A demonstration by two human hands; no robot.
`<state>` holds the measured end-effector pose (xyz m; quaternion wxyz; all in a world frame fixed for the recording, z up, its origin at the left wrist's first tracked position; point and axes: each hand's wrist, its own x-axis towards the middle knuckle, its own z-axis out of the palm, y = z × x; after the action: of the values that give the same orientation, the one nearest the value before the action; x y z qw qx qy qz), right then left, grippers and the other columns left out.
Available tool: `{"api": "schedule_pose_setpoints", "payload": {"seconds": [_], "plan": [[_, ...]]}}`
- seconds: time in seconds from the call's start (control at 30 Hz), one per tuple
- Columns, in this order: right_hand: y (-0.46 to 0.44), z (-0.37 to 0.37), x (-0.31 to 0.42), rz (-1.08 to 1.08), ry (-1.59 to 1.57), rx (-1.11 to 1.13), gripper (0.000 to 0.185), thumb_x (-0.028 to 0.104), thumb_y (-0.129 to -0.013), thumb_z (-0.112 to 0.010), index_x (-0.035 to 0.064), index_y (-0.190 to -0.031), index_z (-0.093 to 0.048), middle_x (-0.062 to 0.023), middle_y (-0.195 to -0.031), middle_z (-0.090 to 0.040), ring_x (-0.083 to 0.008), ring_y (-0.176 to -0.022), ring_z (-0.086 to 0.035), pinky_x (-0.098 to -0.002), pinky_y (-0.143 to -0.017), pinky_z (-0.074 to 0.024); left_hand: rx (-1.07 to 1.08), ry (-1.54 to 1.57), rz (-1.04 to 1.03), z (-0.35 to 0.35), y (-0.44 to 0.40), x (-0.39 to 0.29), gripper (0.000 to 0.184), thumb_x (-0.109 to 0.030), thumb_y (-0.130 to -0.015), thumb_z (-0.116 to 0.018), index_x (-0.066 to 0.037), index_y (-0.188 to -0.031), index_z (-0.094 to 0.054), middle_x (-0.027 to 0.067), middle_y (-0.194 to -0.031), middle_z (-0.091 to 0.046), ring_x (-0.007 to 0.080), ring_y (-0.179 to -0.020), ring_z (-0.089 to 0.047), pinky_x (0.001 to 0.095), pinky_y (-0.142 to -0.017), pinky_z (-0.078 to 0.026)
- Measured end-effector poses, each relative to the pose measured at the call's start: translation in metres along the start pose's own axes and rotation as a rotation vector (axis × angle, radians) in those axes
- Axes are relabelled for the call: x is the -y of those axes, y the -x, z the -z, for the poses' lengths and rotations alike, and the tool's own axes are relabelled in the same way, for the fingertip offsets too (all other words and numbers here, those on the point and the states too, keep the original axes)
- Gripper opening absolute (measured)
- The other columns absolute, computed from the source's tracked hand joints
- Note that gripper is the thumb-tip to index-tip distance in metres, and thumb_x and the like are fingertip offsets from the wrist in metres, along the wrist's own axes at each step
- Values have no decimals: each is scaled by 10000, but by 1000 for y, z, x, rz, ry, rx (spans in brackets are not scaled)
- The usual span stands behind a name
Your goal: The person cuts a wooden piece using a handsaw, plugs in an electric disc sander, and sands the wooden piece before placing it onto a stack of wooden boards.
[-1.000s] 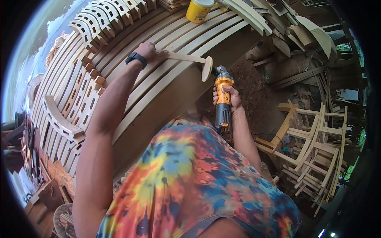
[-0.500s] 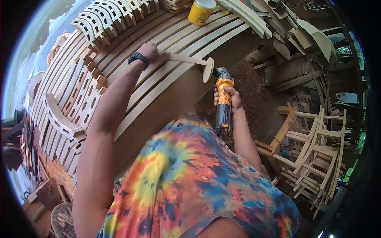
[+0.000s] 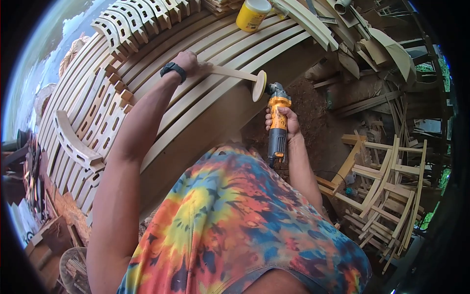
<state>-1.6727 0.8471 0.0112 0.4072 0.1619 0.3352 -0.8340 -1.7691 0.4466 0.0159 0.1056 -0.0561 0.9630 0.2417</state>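
Note:
My right hand [image 3: 285,122] is wrapped around the body of a yellow and black angle grinder [image 3: 278,132], held upright. A round sanding disc [image 3: 259,86] sits on its head, edge-on to me. A thin pale wooden strip [image 3: 230,73] reaches from my left hand to the disc and meets it or lies just against it. My left hand [image 3: 186,62], with a dark watch at the wrist, is closed on the far end of that strip. Beneath it lie long curved wooden slats [image 3: 210,95] side by side; dust blurs the strip near my fingers.
Slotted curved wooden pieces [image 3: 127,24] stand in a row at the back left, and another slotted piece [image 3: 73,142] lies on the slats. A yellow tub [image 3: 252,14] with a white lid stands at the back. Wooden frames [image 3: 387,181] are piled at right, near scrap boards.
Very little differs. The view has shifted slightly, and both hands, the strip and the grinder appear a little farther right in it. The grips are the same.

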Motion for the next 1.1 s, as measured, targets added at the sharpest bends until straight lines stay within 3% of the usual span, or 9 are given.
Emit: {"api": "schedule_pose_setpoints", "payload": {"seconds": [0.53, 1.1], "plan": [[-1, 2, 1, -5, 16, 0, 442, 275, -819, -709, -25, -1109, -563, -137, -898, -653, -254, -746, -687, -424, -708, -619, -48, -32, -15, -1, 0, -1, 742, -708, -719, -757, 25, -825, -697, 219, -948, -707, 337, -893, -689, 428, -808, -543], [0, -1, 2, -2, 65, -57, 428, 268, -829, -698, -30, -1106, -563, -142, -882, -658, -255, -718, -692, -418, -684, -628, -47, -87, -39, 9, 8, -10, 678, -669, -793, -717, 8, -837, -707, 221, -892, -711, 361, -842, -690, 451, -747, -549]]}}
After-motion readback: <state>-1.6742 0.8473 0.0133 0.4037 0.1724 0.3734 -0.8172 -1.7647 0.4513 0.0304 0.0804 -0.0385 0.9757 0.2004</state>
